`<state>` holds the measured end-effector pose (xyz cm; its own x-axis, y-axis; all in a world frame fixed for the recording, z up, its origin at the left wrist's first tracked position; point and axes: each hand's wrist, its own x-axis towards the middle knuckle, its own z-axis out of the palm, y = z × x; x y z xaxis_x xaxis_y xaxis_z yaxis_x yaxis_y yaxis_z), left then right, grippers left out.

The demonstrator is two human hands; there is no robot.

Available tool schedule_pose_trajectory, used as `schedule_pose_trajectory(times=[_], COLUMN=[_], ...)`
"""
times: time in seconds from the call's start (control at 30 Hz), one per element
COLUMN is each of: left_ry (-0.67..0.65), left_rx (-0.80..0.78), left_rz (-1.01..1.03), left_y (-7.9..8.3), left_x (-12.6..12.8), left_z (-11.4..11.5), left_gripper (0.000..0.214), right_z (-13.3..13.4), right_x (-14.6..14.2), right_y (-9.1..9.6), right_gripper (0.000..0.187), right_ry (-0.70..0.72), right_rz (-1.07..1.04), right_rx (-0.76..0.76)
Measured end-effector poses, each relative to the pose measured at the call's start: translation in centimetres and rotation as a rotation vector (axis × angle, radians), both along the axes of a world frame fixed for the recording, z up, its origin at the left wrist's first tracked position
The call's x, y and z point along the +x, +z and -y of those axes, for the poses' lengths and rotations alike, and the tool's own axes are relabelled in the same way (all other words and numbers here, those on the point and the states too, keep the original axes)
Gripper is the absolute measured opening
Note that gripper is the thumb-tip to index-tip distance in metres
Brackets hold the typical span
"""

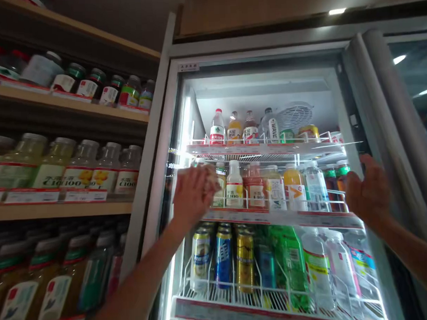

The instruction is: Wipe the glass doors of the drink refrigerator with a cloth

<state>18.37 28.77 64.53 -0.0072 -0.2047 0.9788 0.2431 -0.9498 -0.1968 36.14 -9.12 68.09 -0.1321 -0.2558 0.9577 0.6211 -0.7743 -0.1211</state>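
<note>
My left hand (196, 191) is raised in front of the left side of a lit drinks fridge, level with its middle shelf. Motion smears its fingers, and a pale patch at the fingertips cannot be made out. Nearest to it are a green-capped bottle (220, 183) and a white-capped bottle (234, 189). On the right, my right hand (368, 189) is up with thumb and fingers apart, holding nothing, near the fridge's right frame. Dark bottles with green caps (342, 172) stand just beyond it. Whether either hand touches anything is unclear.
Above, the top wire shelf (234, 150) carries several bottles and cans. Below are cans such as a blue one (224, 257), a green bottle (292, 264) and clear bottles. Wooden shelving (71, 211) full of bottles flanks the left; a thick grey upright (390, 126) stands right.
</note>
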Motion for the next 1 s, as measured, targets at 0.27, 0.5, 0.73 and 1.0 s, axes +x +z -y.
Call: schedule_pose_trajectory(times=[0.27,0.5,0.73,1.0], left_ry=[0.001,0.094,0.119,0.068], left_rx=[0.170,-0.024,-0.140,-0.023], left_rz=[-0.092,0.029,0.125,0.046], left_y=[-5.6,-6.6,-12.0,-11.9], left_x=[-1.0,-2.5,-3.4,-2.3], left_z=[0.3,-3.7,-4.0,-1.3], left_gripper=[0.055,0.063,0.066,0.066], right_z=[0.2,-0.1,0.5,0.8], right_x=[0.0,0.1,1.2,1.2], right_y=[0.2,0.1,0.1,0.4], right_gripper=[0.051,0.052,0.051,0.045], right_ry=[0.013,0.010,-0.029,-0.024], right_rz=[-0.084,0.031,0.062,-0.052], right_rx=[0.038,0.035,0.043,0.042])
